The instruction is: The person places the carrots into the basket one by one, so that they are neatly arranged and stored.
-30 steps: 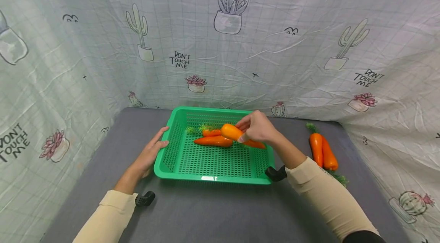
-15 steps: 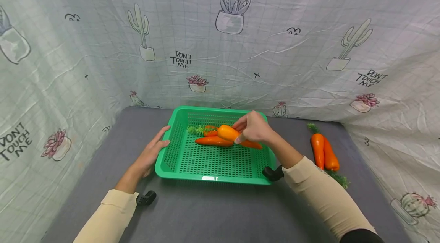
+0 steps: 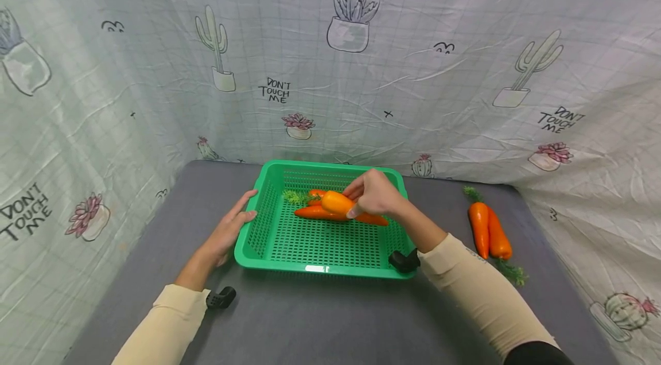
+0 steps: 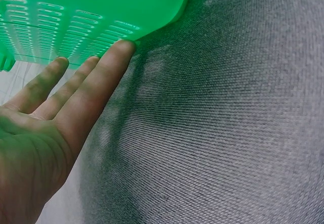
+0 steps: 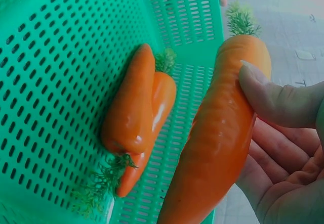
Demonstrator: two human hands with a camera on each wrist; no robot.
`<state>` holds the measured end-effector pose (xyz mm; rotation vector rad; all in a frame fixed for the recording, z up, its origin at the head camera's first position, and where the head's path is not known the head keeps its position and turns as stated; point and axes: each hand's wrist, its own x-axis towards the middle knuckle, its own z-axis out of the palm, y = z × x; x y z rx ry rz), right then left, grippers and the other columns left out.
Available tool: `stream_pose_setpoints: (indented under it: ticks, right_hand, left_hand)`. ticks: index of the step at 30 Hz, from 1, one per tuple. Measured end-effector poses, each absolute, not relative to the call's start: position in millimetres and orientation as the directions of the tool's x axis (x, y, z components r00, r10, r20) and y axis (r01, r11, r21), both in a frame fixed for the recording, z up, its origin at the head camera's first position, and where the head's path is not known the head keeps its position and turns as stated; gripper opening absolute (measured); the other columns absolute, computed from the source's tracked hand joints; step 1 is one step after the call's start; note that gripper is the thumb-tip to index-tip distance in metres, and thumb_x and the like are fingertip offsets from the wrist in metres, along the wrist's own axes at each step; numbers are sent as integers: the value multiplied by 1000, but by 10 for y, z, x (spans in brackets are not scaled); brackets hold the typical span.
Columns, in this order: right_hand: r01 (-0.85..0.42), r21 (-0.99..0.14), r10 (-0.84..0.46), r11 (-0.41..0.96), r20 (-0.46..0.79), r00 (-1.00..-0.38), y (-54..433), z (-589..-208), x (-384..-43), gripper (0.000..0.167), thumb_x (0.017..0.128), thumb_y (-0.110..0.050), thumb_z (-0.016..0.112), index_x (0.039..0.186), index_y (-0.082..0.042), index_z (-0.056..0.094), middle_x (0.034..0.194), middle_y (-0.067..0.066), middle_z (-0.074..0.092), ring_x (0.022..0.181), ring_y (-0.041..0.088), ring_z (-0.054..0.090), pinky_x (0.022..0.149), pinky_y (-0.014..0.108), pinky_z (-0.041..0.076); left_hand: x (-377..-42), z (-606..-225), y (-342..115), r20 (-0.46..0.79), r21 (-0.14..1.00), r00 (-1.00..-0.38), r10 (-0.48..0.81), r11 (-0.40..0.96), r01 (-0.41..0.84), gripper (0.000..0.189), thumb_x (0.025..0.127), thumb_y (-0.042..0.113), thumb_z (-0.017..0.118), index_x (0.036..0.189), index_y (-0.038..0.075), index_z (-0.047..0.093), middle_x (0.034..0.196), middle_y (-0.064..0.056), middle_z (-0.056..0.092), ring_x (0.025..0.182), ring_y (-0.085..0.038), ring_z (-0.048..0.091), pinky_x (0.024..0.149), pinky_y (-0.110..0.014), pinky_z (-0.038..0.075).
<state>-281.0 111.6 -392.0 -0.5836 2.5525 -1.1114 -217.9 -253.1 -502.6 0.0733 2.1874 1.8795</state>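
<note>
Head view gives us the printed cloth (image 3: pixel 310 66) first, wrinkled, wrapping three sides and cut off at the frame's edges. Next we see the grey bench (image 3: pixel 320 319), its near part cropped at the bottom. On it sits the green basket (image 3: pixel 279 266), its slotted floor partly covered by what lies inside. Two beige sleeves (image 3: pixel 160 325) reach in, both cut by the lower edge, as is a black band (image 3: pixel 537 353) on the right one.

Of the hands, we find the left hand (image 3: pixel 227 233) at the basket's left side, fingers straight and apart; its wrist view leaves out the thumb, and we cannot tell whether every fingertip touches the wall. The right hand (image 3: pixel 378 193) pinches the held carrot (image 5: pixel 217 123) over the basket, thumb on one side, fingers on the other. From above, that hand hides part of this carrot; in the right wrist view its lower end runs out of frame.

Two lying carrots (image 5: pixel 129 107) rest against each other inside, partly blocked from above, so we cannot tell whether the held one touches them. Well to the right, two more carrots (image 3: pixel 479 227) lie side by side, tops at opposite ends. Smallest, we make out black wrist devices (image 3: pixel 222 298) and feathery green tops (image 3: pixel 474 193).
</note>
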Motion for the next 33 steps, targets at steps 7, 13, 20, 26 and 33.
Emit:
stream_pose_setpoints:
  ticks: [7, 13, 20, 26, 33]
  right_hand:
    - [-236, -740, -472, 630, -123, -873, 1057, -3968, -2833, 43, 70, 2, 93, 111, -3, 81, 107, 12, 81, 97, 24, 77, 83, 36, 63]
    - [-228, -740, -472, 632, -135, -871, 1031, -4012, -2846, 43, 70, 2, 93, 111, -4, 81, 108, 12, 81, 98, 24, 77, 84, 36, 63]
    - [-259, -733, -491, 629, -117, -863, 974, -4057, -2876, 44, 69, 2, 94, 111, -3, 81, 108, 13, 81, 98, 24, 77, 84, 35, 63]
    - [-254, -732, -497, 633, -132, -857, 928, -4079, -2882, 45, 69, 1, 94, 111, -3, 81, 108, 14, 80, 98, 25, 77, 84, 36, 63]
    - [-248, -739, -498, 627, -135, -857, 877, -4106, -2901, 43, 69, 1, 94, 110, -3, 81, 108, 13, 81, 98, 24, 77, 85, 35, 63]
  left_hand:
    - [-2184, -5024, -2533, -159, 977, -968, 192, 174, -126, 60, 112, 35, 39, 167, 37, 16, 173, -15, 14, 133, -35, 54, 93, -37, 54]
    - [-2185, -5030, -2522, -157, 972, -969, 190, 202, -118, 60, 112, 37, 39, 167, 37, 15, 176, -11, 2, 154, -45, 29, 106, -48, 45]
    - [-2189, -5035, -2511, -153, 976, -970, 190, 186, -117, 60, 112, 34, 39, 167, 37, 15, 176, -10, 1, 147, -46, 38, 95, -37, 52]
    - [-2180, -5060, -2521, -158, 975, -968, 193, 186, -122, 60, 112, 35, 39, 167, 37, 15, 177, -9, 1, 151, -45, 34, 98, -38, 49]
    - [-2190, -5063, -2527, -151, 977, -969, 196, 179, -116, 60, 112, 36, 39, 167, 36, 15, 174, -14, 11, 144, -42, 43, 95, -35, 51]
